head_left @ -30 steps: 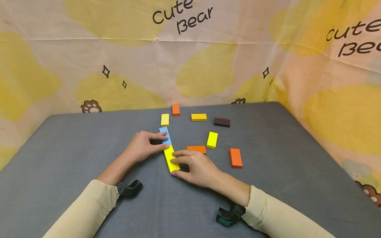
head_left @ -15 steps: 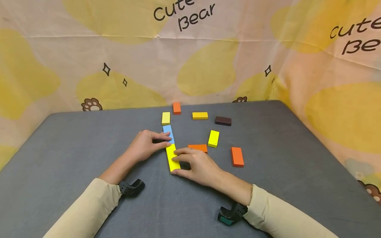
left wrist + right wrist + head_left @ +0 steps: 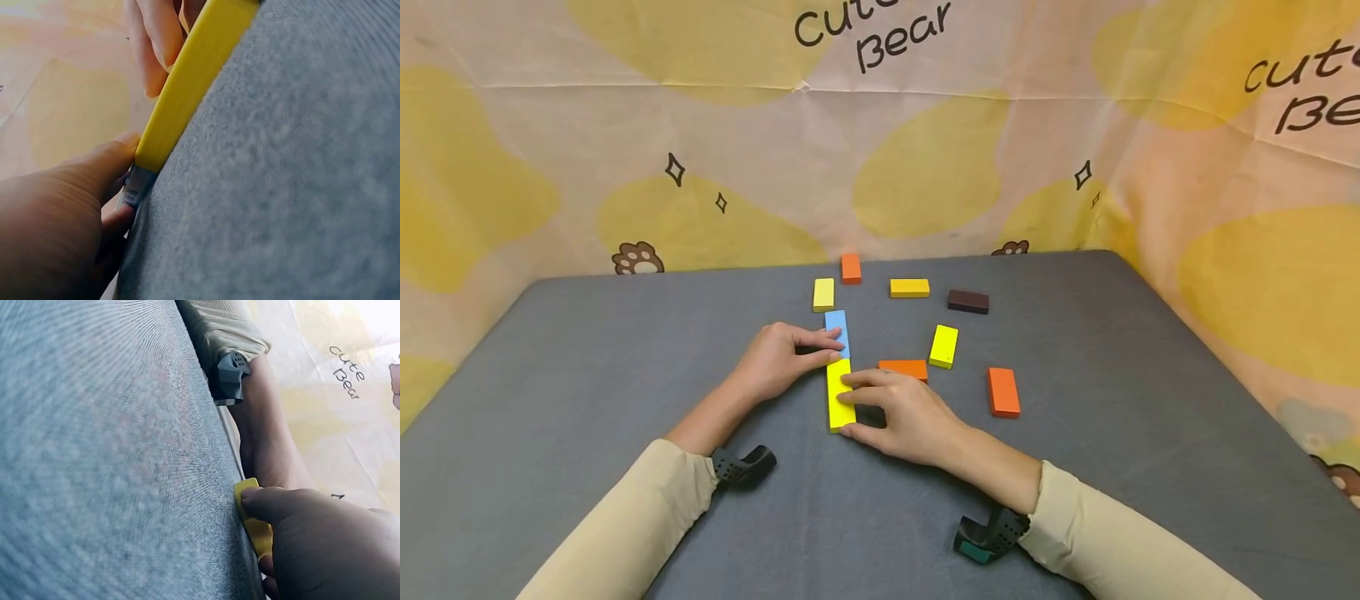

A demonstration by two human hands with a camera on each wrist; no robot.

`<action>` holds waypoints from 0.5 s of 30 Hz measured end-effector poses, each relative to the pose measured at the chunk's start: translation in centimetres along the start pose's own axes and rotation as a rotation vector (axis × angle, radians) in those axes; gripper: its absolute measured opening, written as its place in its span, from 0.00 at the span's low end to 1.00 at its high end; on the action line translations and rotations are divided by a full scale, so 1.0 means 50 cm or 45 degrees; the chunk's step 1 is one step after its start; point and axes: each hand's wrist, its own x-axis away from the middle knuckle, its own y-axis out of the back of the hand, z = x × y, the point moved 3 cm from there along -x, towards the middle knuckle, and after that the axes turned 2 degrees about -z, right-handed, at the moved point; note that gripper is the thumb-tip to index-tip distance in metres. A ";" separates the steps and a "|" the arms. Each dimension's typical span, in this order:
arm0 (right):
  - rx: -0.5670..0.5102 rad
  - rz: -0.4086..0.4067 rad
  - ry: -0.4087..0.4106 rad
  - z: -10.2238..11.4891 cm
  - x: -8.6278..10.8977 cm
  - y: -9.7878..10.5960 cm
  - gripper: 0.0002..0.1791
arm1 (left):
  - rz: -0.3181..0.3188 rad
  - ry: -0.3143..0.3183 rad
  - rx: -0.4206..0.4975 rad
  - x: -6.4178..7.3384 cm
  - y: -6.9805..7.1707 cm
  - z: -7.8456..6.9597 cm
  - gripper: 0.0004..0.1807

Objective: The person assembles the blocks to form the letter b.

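On finely textured grey cloth (image 3: 805,521), a flat blue block (image 3: 836,322) is gripped by the left hand (image 3: 781,357); end to end with it, a smooth, straight-edged yellow bar (image 3: 834,402) is pinched by the right hand (image 3: 913,417).

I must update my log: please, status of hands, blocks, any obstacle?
Left hand on blue block, right hand on yellow block. Held blocks end to end. Pale yellow block just beyond, possibly in the way.

A row of blocks (image 3: 837,378) lies between left hand (image 3: 780,358) and right hand (image 3: 904,417).
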 end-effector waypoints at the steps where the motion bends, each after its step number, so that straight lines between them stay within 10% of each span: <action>1: 0.005 -0.002 0.001 0.000 0.000 0.000 0.21 | -0.001 0.000 0.002 -0.001 -0.001 0.000 0.12; 15: 0.142 -0.049 0.006 0.011 0.000 0.010 0.17 | 0.008 -0.014 0.076 -0.026 -0.018 -0.009 0.10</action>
